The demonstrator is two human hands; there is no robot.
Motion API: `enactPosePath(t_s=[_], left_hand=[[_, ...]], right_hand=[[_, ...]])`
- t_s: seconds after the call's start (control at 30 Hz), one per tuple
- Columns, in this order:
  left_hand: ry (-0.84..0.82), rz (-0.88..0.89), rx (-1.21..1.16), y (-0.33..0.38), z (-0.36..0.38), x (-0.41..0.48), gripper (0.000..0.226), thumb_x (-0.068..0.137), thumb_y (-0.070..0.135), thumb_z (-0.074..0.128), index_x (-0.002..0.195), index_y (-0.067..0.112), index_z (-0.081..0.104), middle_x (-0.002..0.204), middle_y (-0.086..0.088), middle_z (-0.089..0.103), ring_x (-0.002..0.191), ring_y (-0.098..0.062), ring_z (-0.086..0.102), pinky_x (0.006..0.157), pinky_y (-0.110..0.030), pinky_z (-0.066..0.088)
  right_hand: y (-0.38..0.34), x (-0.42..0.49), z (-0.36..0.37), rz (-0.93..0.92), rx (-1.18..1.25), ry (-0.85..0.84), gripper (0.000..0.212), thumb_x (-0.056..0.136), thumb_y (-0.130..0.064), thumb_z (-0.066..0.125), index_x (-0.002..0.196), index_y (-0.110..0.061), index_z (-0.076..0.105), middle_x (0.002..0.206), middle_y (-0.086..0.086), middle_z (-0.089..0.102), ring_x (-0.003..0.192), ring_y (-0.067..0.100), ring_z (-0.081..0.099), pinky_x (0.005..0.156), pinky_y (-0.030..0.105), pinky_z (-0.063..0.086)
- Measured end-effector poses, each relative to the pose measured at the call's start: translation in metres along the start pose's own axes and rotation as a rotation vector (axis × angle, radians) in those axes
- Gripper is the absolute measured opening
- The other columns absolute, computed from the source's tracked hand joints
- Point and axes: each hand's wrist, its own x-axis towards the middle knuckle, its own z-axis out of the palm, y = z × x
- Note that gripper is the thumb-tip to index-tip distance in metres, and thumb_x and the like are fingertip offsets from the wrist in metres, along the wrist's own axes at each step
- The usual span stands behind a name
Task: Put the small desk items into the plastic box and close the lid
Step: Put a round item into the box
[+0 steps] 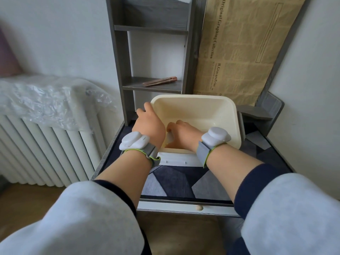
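A cream plastic box (193, 98) stands open on the small desk, at the foot of a grey shelf. My left hand (149, 124) grips the box's left rim, thumb at the far left corner. Inside the box, my right hand (184, 131) is low near the left wall with its fingers curled down. A small white thing (170, 138) shows beside those fingers; whether they hold it is hidden. The white lid (176, 160) lies flat on the desk in front of the box, partly under my wrists. A copper-coloured pen-like item (160, 80) lies on the lower shelf board.
The grey shelf unit (119, 70) rises just behind the box. Brown printed paper (239, 52) leans at the back right. A grey bracket (257, 115) sticks out right of the box. A patterned mat (174, 181) covers the desk. A white radiator (46, 144) stands to the left.
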Motion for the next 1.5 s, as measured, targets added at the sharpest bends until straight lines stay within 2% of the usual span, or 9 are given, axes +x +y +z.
enactPosePath(t_s=[0.17,0.27,0.47,0.6,0.87,0.97,1.17,1.37,1.5], left_hand=[[-0.048,0.009,0.014,0.003,-0.009,-0.003,0.025,0.09,0.006,0.044,0.113,0.014,0.038,0.109,-0.014,0.048,0.064,-0.03,0.044,0.045,-0.03,0.022],[-0.083,0.005,0.025,0.005,-0.015,-0.003,0.026,0.092,0.006,0.043,0.116,0.013,0.038,0.112,-0.014,0.047,0.069,-0.032,0.048,0.055,-0.036,0.032],[-0.124,0.003,0.029,0.009,-0.018,-0.002,0.028,0.094,0.006,0.044,0.121,0.011,0.038,0.117,-0.015,0.047,0.088,-0.038,0.061,0.061,-0.037,0.034],[-0.125,-0.042,0.03,0.012,-0.02,0.002,0.029,0.094,0.006,0.044,0.122,0.01,0.04,0.119,-0.017,0.05,0.094,-0.041,0.06,0.066,-0.039,0.035],[-0.16,-0.073,0.059,0.011,-0.03,0.013,0.03,0.095,0.009,0.044,0.124,0.009,0.041,0.123,-0.019,0.051,0.102,-0.041,0.058,0.076,-0.042,0.041],[-0.166,-0.098,0.108,0.012,-0.038,0.02,0.031,0.095,0.006,0.042,0.125,0.007,0.041,0.124,-0.019,0.051,0.107,-0.041,0.057,0.087,-0.044,0.045],[-0.259,-0.043,0.162,0.008,-0.044,0.022,0.033,0.093,0.005,0.041,0.126,0.006,0.038,0.124,-0.018,0.048,0.108,-0.039,0.057,0.089,-0.044,0.045],[-0.291,-0.089,0.189,0.01,-0.03,0.035,0.035,0.091,0.006,0.045,0.125,0.009,0.037,0.123,-0.015,0.047,0.108,-0.036,0.058,0.088,-0.042,0.045],[-0.279,-0.115,0.214,0.01,-0.018,0.044,0.033,0.09,0.008,0.047,0.122,0.01,0.039,0.12,-0.013,0.049,0.105,-0.035,0.061,0.085,-0.041,0.045]], right_hand=[[0.002,-0.002,-0.002,0.021,0.026,0.015,0.061,0.085,-0.04,0.067,0.136,-0.012,0.048,0.128,0.017,0.049,0.116,0.036,0.05,0.091,0.037,0.045],[0.005,-0.008,-0.012,0.044,0.117,0.101,0.044,0.093,-0.029,0.057,0.134,-0.012,0.053,0.132,0.014,0.051,0.121,0.033,0.05,0.095,0.034,0.042],[0.023,-0.024,-0.048,0.072,0.194,0.538,0.029,0.092,-0.009,0.046,0.104,-0.013,0.072,0.11,0.006,0.067,0.101,0.027,0.06,0.085,0.036,0.051],[0.038,-0.031,-0.06,0.104,0.137,0.731,0.026,0.092,-0.008,0.047,0.102,-0.011,0.07,0.105,0.005,0.065,0.096,0.026,0.059,0.077,0.036,0.05],[0.043,-0.026,-0.065,0.092,0.15,0.718,0.026,0.09,-0.009,0.047,0.097,-0.014,0.072,0.101,0.003,0.064,0.092,0.027,0.06,0.075,0.04,0.052],[0.035,-0.016,-0.071,0.063,0.142,0.727,0.025,0.091,-0.009,0.047,0.096,-0.014,0.071,0.098,0.003,0.064,0.089,0.026,0.06,0.07,0.037,0.051],[0.023,0.015,-0.082,0.016,0.129,0.695,0.026,0.094,-0.009,0.046,0.103,-0.012,0.07,0.102,0.005,0.063,0.096,0.025,0.057,0.067,0.029,0.041],[0.008,0.051,-0.094,-0.033,0.142,0.548,0.029,0.094,-0.008,0.047,0.114,-0.013,0.068,0.115,0.008,0.064,0.105,0.027,0.059,0.083,0.035,0.051],[0.0,0.076,-0.1,-0.061,0.093,0.449,0.033,0.095,-0.006,0.045,0.121,-0.013,0.064,0.122,0.011,0.061,0.111,0.031,0.057,0.092,0.037,0.048]])
